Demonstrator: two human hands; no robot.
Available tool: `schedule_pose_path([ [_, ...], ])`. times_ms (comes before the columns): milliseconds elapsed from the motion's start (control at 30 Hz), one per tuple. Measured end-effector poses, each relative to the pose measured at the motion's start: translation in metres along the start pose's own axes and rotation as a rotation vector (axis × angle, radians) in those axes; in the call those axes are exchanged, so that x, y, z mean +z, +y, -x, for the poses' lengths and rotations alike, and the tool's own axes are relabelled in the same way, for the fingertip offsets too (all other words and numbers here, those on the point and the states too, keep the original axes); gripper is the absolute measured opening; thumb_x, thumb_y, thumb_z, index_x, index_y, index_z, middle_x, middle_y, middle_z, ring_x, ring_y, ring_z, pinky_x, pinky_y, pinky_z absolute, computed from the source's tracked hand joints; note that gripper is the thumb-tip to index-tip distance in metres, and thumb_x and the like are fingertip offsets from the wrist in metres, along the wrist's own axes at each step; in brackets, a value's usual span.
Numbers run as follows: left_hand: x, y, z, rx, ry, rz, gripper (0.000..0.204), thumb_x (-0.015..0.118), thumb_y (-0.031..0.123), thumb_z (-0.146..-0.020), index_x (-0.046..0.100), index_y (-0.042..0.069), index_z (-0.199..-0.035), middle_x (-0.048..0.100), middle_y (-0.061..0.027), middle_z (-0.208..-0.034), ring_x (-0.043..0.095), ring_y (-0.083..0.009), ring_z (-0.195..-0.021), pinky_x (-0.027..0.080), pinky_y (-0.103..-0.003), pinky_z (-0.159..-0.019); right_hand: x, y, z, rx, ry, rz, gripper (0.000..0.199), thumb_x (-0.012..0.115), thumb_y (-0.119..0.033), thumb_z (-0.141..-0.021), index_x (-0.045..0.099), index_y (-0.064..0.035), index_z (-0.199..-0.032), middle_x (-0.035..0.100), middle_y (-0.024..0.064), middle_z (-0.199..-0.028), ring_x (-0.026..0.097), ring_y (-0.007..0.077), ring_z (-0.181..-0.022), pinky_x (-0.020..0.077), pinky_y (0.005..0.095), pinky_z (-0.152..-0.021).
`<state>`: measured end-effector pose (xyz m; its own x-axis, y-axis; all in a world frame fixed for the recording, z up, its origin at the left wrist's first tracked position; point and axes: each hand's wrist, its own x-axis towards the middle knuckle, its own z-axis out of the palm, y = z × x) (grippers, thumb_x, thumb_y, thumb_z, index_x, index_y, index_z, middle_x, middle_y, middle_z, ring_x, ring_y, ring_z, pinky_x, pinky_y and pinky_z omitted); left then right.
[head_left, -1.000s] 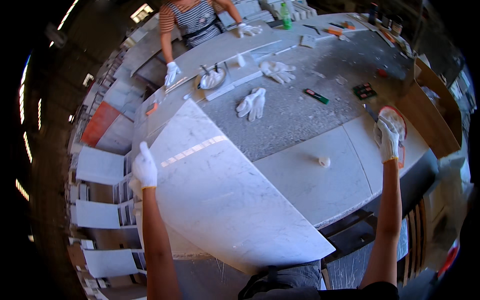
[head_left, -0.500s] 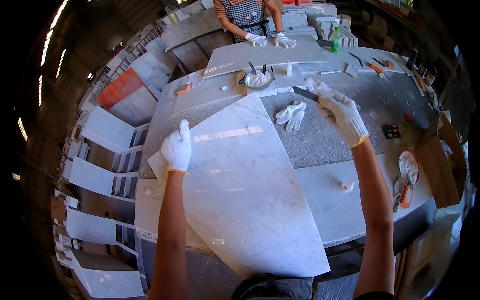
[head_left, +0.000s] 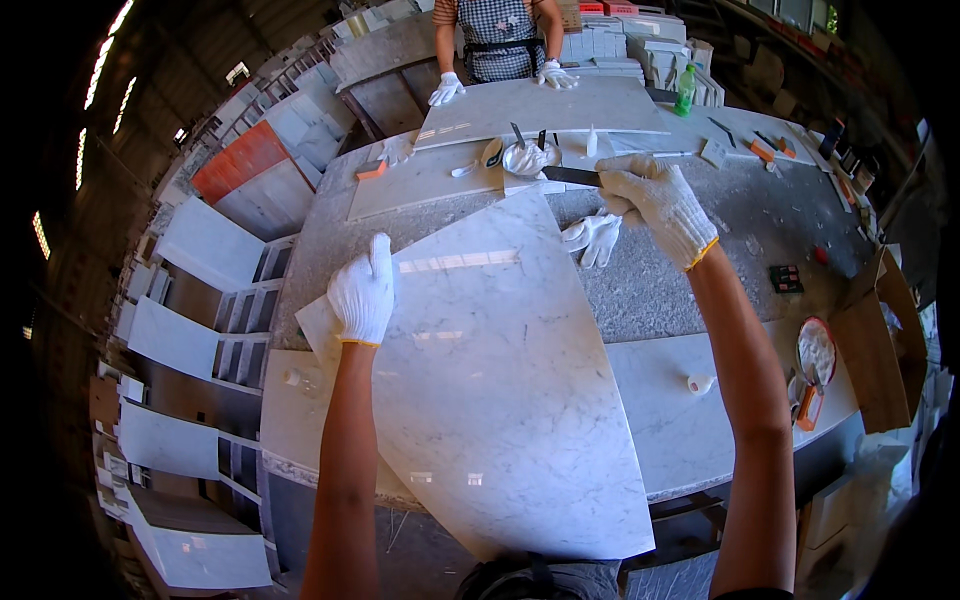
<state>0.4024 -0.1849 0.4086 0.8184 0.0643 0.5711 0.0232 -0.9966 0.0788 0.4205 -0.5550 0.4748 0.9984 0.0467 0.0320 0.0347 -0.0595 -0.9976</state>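
A large white marble slab (head_left: 490,380) lies skewed on the grey worktable (head_left: 680,290), its near corner hanging over the front edge. My left hand (head_left: 364,292), in a white glove, rests flat on the slab's left edge. My right hand (head_left: 655,203), also gloved, reaches past the slab's far corner and closes its fingers on a dark flat blade tool (head_left: 570,176) just above the table. A spare pair of white gloves (head_left: 592,238) lies beside the slab's far corner, below that hand.
Across the table a co-worker's gloved hands (head_left: 447,88) rest on another pale slab (head_left: 540,108). A bowl of white paste (head_left: 525,158), a green bottle (head_left: 685,90) and small tools lie at the far side. A round disc (head_left: 815,352) and cardboard box (head_left: 880,340) are right; racked slabs (head_left: 200,245) stand left.
My right hand swung from the round disc at the table's right end across to the far middle and took hold of the dark tool. My left hand stayed on the slab's left edge.
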Motion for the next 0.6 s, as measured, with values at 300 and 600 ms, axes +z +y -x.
schedule_pose_path([
  [300,0.0026,-0.0015,-0.0018,-0.052,-0.039,0.007,0.063,0.031,0.045,-0.098,0.063,0.001,-0.067,0.061,-0.0236,-0.066,0.059,-0.0417,-0.061,0.046,-0.049,-0.061,0.0002,0.0020,-0.0015,-0.076,-0.013,0.038,0.029,0.065,-0.018,-0.088,0.064,0.0041,-0.107,0.055,0.0002,-0.068,0.046,0.0049,-0.056,0.0349,0.0192,-0.045],
  [600,0.0012,-0.0005,-0.0018,-0.048,-0.021,0.011,0.067,0.030,0.047,-0.098,0.064,0.000,-0.065,0.061,-0.0249,-0.067,0.060,-0.0424,-0.062,0.046,-0.049,-0.063,0.0010,-0.0003,-0.0004,-0.077,0.009,0.079,0.029,0.065,-0.017,-0.088,0.064,0.0042,-0.107,0.055,0.0003,-0.069,0.046,0.0048,-0.056,0.0351,0.0189,-0.045],
])
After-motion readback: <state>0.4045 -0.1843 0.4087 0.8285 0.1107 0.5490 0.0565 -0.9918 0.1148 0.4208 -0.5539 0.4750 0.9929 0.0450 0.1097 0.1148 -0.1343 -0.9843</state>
